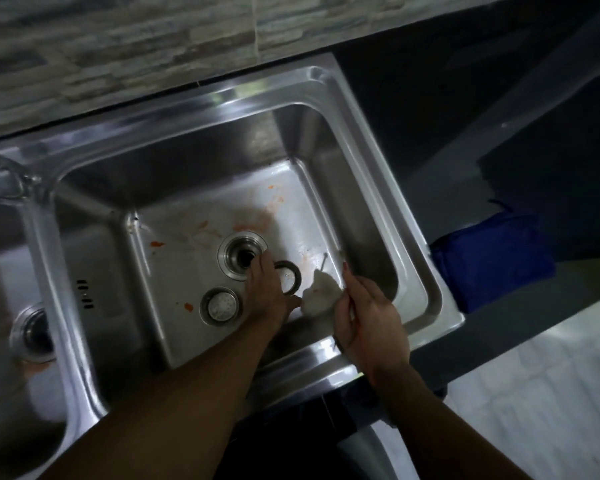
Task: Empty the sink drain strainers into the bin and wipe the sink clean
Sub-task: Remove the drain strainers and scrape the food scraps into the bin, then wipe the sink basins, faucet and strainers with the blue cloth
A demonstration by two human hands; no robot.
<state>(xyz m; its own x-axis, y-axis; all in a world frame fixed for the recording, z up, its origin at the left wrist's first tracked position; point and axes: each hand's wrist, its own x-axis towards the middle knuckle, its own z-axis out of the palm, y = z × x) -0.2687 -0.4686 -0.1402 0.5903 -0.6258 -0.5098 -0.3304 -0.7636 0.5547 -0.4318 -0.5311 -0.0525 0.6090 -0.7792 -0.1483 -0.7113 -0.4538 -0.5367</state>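
Under both hands: one bowl of a steel sink [368,157], seen from above, both arms reaching in from the near edge
Left hand [267,289]: down on the bowl floor, back of the hand up, fingers pointing away toward the drain
Left hand state: fingertips sit at the drain rim and over a strainer; cannot tell if it grasps anything
Right hand [368,317]: just right of the left hand, over the near right part of the bowl
Right hand state: fingers curled, grasping a crumpled whitish wad [317,294]
Wad: between the two hands, close to the left thumb
Open drain [241,258]: at the left fingertips, hole dark, no strainer in it
Perforated strainer [220,305]: loose on the bowl floor, just left of the left hand, near side of the drain
Second strainer [290,277]: just right of the left hand, partly hidden under it
Orange smears [253,220]: on the bowl floor beyond the left fingertips; more specks left of the hand
Blue cloth [492,261]: on the dark counter, well right of the right hand
Other bowl [35,336]: far left of the left arm, its drain blurred
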